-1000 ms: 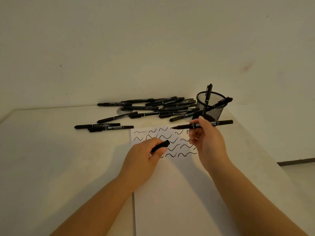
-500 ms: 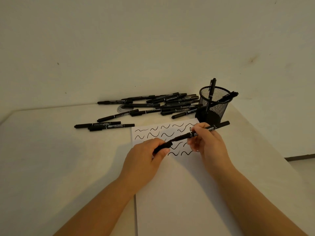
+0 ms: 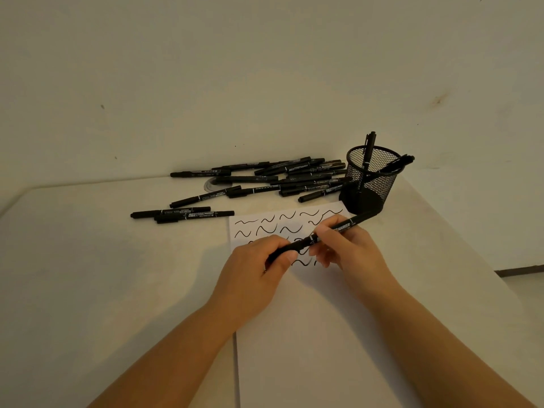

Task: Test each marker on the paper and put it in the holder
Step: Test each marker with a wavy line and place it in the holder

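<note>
Nearest us, our two forearms come up from the bottom edge and converge over the sheet of paper (image 3: 309,334), whose left edge runs straight up the table (image 3: 88,275) between them. The lower part of the sheet is blank; wavy black test strokes (image 3: 265,228) fill its far end. To the left of the paper the tabletop lies open as far as its rounded far-left corner; on the right the table edge slants away close beside our right forearm, with the floor below it.

Our left hand (image 3: 253,269) rests low over the paper's left edge, knuckles up, its fingers curled and the thumb pressed against the near end of a black marker (image 3: 321,235). Whether that end is a cap being seated we cannot tell. Our right hand (image 3: 350,251) sits just beside it, wrist angled inward, thumb and forefinger pinching the barrel at the printed label while the other fingers hang loosely curled beneath. The marker slopes up and to the right above the strokes, its far end close to the base of the mesh holder (image 3: 371,178).

The holder stands upright beyond the paper's far right corner, with two markers (image 3: 369,151) leaning in it. Left of it, a loose pile of markers (image 3: 294,178) lies against the wall (image 3: 265,69), and a few stray ones (image 3: 182,214) lie nearer, left of the paper's far edge.
</note>
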`<state>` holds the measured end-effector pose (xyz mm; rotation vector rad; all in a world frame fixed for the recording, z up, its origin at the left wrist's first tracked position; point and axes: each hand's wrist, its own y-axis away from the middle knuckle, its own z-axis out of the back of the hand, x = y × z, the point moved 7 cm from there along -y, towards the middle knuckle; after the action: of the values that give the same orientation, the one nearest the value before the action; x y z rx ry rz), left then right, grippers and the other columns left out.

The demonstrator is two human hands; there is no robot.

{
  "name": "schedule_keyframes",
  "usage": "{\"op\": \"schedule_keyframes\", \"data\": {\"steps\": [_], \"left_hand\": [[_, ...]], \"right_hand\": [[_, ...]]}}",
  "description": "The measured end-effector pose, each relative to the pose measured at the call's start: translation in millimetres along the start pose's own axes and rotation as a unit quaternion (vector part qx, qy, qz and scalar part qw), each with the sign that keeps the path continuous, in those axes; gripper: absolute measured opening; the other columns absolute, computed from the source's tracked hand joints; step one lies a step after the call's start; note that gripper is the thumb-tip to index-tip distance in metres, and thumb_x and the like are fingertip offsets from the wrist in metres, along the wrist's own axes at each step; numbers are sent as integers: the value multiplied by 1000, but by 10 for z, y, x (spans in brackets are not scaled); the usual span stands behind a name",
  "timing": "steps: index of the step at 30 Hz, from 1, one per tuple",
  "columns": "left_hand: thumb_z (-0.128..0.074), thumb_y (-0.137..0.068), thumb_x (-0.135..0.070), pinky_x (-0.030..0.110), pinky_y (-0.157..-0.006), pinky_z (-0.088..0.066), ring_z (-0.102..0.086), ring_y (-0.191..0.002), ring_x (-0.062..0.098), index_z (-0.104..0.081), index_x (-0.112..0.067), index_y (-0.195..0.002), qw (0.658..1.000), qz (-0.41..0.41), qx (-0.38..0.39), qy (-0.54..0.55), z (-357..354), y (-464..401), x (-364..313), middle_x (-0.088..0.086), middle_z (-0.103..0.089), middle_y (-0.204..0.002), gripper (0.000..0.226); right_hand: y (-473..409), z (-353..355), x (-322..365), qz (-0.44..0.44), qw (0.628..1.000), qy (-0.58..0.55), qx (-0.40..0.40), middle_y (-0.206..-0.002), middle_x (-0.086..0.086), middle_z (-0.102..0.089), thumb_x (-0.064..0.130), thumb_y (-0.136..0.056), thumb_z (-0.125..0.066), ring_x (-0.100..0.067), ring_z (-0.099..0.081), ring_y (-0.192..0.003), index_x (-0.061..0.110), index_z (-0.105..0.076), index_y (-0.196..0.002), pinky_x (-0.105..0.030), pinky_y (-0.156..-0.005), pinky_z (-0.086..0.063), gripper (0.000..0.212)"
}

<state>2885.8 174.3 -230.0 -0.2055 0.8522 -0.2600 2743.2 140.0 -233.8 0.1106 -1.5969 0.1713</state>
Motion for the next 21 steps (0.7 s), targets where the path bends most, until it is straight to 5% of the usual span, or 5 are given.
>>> {"op": "schedule_keyframes", "data": {"steps": [7,21], "left_hand": [[-42,-86,-39,15,-47,-30,-42,-48,3,-54,-31,-76,998,2,-18,66,36,8,-44,-21,-51,-56,17],[-37,-85,-38,16,-46,-26,-33,-48,7,-53,-32,-69,992,29,35,120,25,17,-61,-10,-42,-52,24]], "right_hand": [[27,-81,-5,12,998,-36,54,-58,1,-63,36,-71,-61,-11,-54,-53,20,-62,-72,-20,-51,-43,16],[68,-157,48,44,993,-35,99,-55,1,-57,29,-77,-55,-10,-51,-56,12,-55,-85,-19,-56,-45,19]]}}
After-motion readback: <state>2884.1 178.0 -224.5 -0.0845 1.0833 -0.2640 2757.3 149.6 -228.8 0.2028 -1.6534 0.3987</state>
